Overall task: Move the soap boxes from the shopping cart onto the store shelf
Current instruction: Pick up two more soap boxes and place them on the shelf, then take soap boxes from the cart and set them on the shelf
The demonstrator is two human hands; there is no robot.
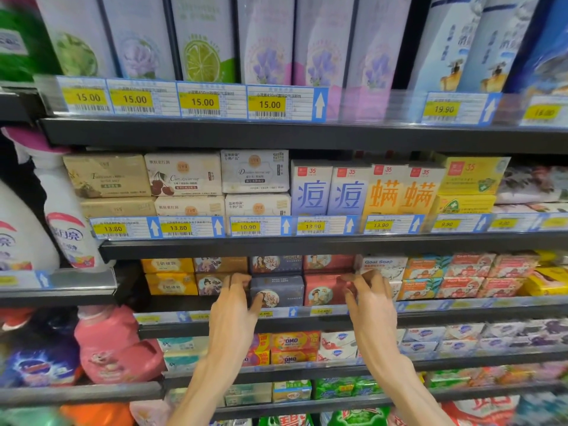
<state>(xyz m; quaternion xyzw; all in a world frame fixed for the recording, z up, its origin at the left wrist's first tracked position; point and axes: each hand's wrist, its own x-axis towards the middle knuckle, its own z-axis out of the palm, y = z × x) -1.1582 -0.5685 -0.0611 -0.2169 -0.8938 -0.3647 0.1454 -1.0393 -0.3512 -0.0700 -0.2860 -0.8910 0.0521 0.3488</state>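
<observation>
Store shelving fills my view top to bottom: tall refill packs (pixel 203 38) up high w/ 15.00 tags, boxed soaps below, detergent bottles (pixel 66 216) at left. No shopping cart in view, so can't say what's left in it.

Target is the store shelf (pixel 307 321) at mid-height, holding a double-stacked row of soap boxes: yellow, then purple, navy, red, then Goat Soap boxes (pixel 379 265) to the right.

Left hand (pixel 233 305) has fingers curled round the left edge of the navy soap box (pixel 278 292), thumb on its front. Right hand (pixel 368 299) has fingers curled at the right edge of the red soap box (pixel 322 292); looks like a grip, but blur leaves that a bit unsure. Hands sit apart, the two boxes side by side between them.

Handling, my guess: cardboard, stiff, light, prob glossy so a bit slick. Best taken by the short ends, thumb on front, w/o squeezing corners. Row is packed tight, so neighbours could get knocked askew.
</observation>
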